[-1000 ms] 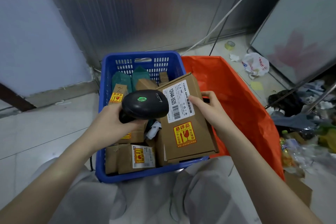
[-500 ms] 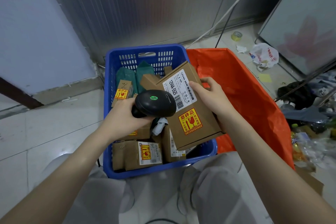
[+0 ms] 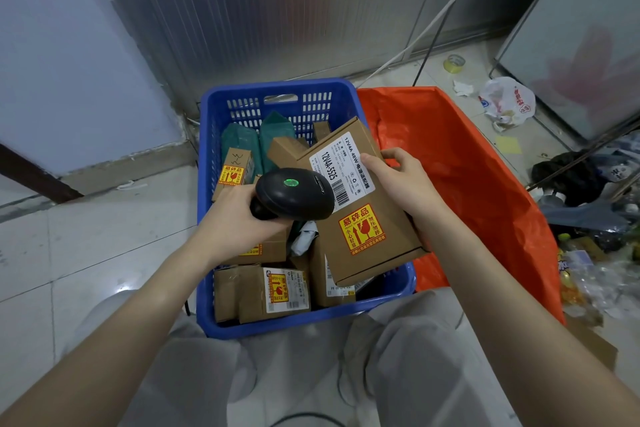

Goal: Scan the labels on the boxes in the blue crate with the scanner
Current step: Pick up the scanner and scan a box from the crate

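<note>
A blue crate [image 3: 221, 218] stands on the floor between my knees, filled with several cardboard boxes and two green parcels [image 3: 256, 142]. My right hand [image 3: 398, 184] grips a flat cardboard box [image 3: 374, 253] tilted above the crate's right side; its white barcode label [image 3: 343, 170] and a yellow-red fragile sticker face up. My left hand [image 3: 232, 222] holds a black scanner [image 3: 294, 194] with a green light on top, its head right beside the barcode label. A smaller box [image 3: 263, 295] with a label lies at the crate's near side.
An orange bag [image 3: 467, 184] lies open right of the crate. Clutter, bottles and a dark bag fill the floor at far right. A white plastic bag [image 3: 509, 104] and a tape roll [image 3: 454, 63] lie behind. A corrugated wall stands behind the crate.
The held box has been lifted slightly and tilted more, with the scanner staying at its barcode label. The view has shifted a little, so the crate sits higher in frame.
</note>
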